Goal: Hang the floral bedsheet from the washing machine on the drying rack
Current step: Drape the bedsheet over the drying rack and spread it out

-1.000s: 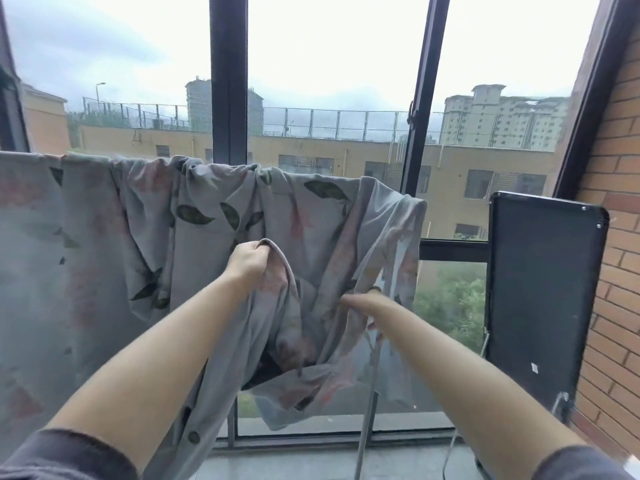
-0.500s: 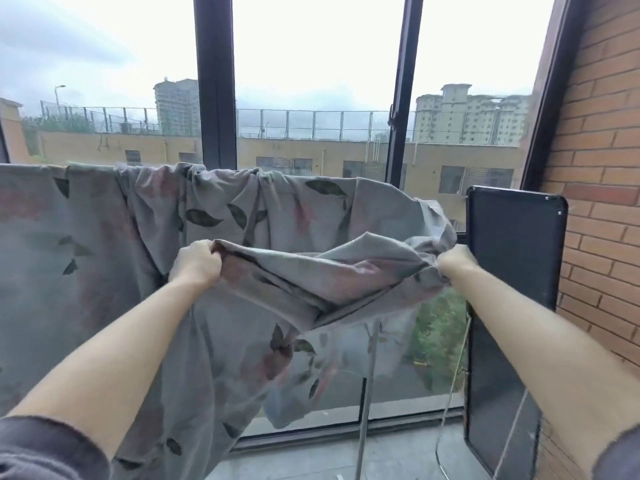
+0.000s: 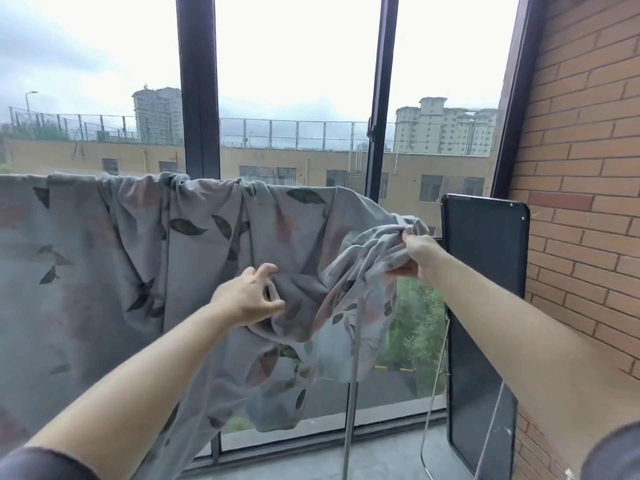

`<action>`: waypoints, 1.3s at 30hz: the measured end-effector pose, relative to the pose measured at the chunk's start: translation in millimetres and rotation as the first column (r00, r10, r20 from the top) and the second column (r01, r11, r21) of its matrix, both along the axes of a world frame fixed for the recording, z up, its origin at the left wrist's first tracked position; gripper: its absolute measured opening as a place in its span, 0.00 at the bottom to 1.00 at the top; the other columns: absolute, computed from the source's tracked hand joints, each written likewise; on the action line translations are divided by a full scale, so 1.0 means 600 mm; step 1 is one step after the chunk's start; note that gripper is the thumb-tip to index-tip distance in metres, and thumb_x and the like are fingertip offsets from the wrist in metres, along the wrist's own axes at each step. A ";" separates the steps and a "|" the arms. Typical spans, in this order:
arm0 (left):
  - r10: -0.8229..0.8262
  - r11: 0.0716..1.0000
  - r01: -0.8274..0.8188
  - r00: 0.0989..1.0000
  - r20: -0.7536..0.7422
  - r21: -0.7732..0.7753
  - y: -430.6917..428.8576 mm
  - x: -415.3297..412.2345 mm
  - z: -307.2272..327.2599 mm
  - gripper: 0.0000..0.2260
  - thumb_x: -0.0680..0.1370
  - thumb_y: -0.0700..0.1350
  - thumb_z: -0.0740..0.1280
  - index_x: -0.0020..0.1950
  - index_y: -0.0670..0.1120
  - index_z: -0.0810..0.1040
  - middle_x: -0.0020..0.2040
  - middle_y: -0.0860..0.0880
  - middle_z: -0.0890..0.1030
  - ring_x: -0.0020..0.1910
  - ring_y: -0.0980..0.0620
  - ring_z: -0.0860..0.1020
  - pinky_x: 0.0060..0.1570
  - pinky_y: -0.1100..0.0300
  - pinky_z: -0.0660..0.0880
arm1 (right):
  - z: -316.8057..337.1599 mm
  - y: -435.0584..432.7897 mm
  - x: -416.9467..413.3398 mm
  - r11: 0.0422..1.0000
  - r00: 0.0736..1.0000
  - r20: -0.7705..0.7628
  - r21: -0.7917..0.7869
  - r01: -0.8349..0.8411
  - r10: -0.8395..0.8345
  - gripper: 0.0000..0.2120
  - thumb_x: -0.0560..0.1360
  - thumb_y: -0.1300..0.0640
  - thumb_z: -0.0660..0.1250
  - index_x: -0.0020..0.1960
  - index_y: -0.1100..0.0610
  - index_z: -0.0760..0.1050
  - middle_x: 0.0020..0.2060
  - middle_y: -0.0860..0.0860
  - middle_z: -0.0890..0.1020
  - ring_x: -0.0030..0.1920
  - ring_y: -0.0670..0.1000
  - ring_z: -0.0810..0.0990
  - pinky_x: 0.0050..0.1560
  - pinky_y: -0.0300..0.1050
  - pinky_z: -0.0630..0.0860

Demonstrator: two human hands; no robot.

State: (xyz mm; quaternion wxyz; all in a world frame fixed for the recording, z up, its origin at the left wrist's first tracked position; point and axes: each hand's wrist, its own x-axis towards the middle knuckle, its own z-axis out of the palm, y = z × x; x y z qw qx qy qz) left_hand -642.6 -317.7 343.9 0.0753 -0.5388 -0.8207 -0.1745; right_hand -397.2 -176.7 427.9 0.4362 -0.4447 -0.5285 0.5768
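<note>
1. We have the floral bedsheet (image 3: pixel 207 237) draped over the top rail of the drying rack (image 3: pixel 351 393). Its long axis runs left to right across us, in front of the window. The left stretch hangs fairly flat, and the right stretch is bunched and sagging.
2. Our right hand (image 3: pixel 417 254) is closed on the gathered right edge of the sheet. It holds it up at about rail height, just beside the black panel (image 3: pixel 485 254).
3. Our left hand (image 3: pixel 247 297) sits lower, in the middle of the sag. Its fingers and thumb are curled round a loose fold there.
4. The relation that matters is that the unspread cloth lies to our right, between the two hands. The rack's upright pole stands below that sag.
5. The right hand is nearer the free end, so we judge it should draw the edge rightward along the rail (whose end is hidden under the cloth) while the left hand steadies the middle.
6. The risk we see is pulling too far, towards the brick wall (image 3: pixel 588 168), and dragging the hung part off.
</note>
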 end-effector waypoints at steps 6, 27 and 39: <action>0.031 0.973 -0.011 0.996 -0.082 0.230 0.063 0.081 -0.060 0.21 0.73 0.63 0.64 0.59 0.51 0.71 0.51 0.47 0.72 0.52 0.44 0.75 0.48 0.52 0.69 | 0.091 -0.087 -0.065 0.980 0.903 -0.381 0.069 -0.186 0.198 0.09 0.83 0.57 0.55 0.49 0.58 0.73 0.46 0.57 0.77 0.43 0.52 0.79 0.32 0.45 0.81; -0.329 0.825 0.102 0.887 0.326 0.556 -0.063 -0.069 0.219 0.12 0.79 0.49 0.65 0.50 0.42 0.83 0.52 0.45 0.83 0.48 0.53 0.78 0.53 0.55 0.75 | -0.040 -0.192 -0.142 0.799 0.898 0.344 0.438 -0.412 0.275 0.15 0.80 0.53 0.60 0.57 0.63 0.76 0.41 0.55 0.79 0.40 0.53 0.77 0.42 0.52 0.75; -0.099 0.906 -0.019 0.962 0.256 0.422 -0.077 -0.101 0.117 0.16 0.70 0.51 0.66 0.56 0.49 0.74 0.53 0.50 0.78 0.54 0.50 0.76 0.55 0.51 0.73 | 0.059 -0.200 -0.103 0.295 0.910 0.410 0.863 -0.411 0.069 0.10 0.78 0.53 0.65 0.49 0.56 0.83 0.36 0.50 0.81 0.28 0.35 0.72 0.31 0.27 0.67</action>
